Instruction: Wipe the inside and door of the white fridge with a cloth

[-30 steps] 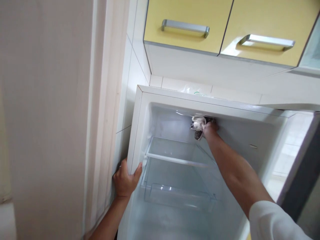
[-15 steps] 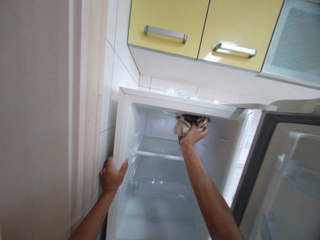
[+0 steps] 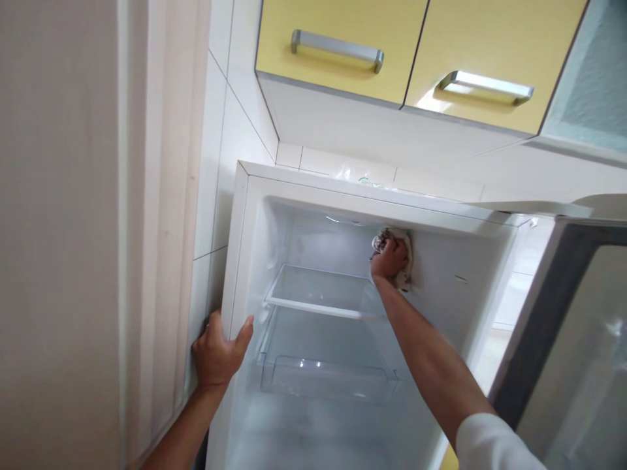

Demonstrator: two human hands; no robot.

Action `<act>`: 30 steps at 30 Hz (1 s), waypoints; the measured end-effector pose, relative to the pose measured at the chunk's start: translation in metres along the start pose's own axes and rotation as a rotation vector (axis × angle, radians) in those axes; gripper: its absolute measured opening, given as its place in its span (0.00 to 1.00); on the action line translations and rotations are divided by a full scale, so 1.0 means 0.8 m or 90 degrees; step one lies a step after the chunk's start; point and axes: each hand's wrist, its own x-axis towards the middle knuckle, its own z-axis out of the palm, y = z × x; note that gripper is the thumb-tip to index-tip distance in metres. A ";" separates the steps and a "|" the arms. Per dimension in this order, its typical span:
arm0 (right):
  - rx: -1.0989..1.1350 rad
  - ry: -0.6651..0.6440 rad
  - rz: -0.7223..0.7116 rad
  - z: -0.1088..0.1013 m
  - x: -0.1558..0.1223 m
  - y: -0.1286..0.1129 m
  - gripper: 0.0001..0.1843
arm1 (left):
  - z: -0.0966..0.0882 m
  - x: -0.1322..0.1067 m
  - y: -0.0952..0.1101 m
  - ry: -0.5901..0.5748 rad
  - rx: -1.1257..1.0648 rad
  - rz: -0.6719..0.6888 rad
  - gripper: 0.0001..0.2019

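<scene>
My right hand [image 3: 390, 258] is closed on a crumpled cloth [image 3: 404, 244], light-coloured with a dark pattern. It presses the cloth against the upper back right corner inside an open refrigerator [image 3: 259, 186]. My left hand [image 3: 218, 352] grips the refrigerator's left outer edge, thumb on the front rim and the other fingers round the side, partly hidden. Below the cloth lies a glass shelf [image 3: 318, 284] with a white front edge. Lower down is a clear plastic drawer [image 3: 328, 378].
The refrigerator door [image 3: 533, 313] stands open at the right. Yellow wall cabinets [image 3: 343, 26] with metal handles hang above. A clear plastic bag [image 3: 365, 179] lies on the refrigerator's top. A pale door frame [image 3: 166, 228] rises close at the left.
My right hand has moved the cloth from the compartment's ceiling to the right, into the back right corner, and has turned over. My left hand keeps its grip. The view has shifted slightly.
</scene>
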 end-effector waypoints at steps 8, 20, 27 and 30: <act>-0.069 -0.169 -0.082 0.059 0.035 0.001 0.22 | 0.000 -0.003 -0.002 0.056 0.010 0.068 0.22; -0.150 -0.393 -0.206 0.090 0.021 0.016 0.20 | -0.003 -0.004 0.000 0.045 -0.015 0.063 0.21; -0.183 -0.433 -0.188 0.088 0.002 0.020 0.17 | -0.003 -0.003 0.002 -0.015 -0.008 -0.004 0.22; -0.184 -0.449 -0.171 0.079 -0.001 0.024 0.17 | -0.002 -0.002 0.003 -0.016 -0.010 -0.012 0.23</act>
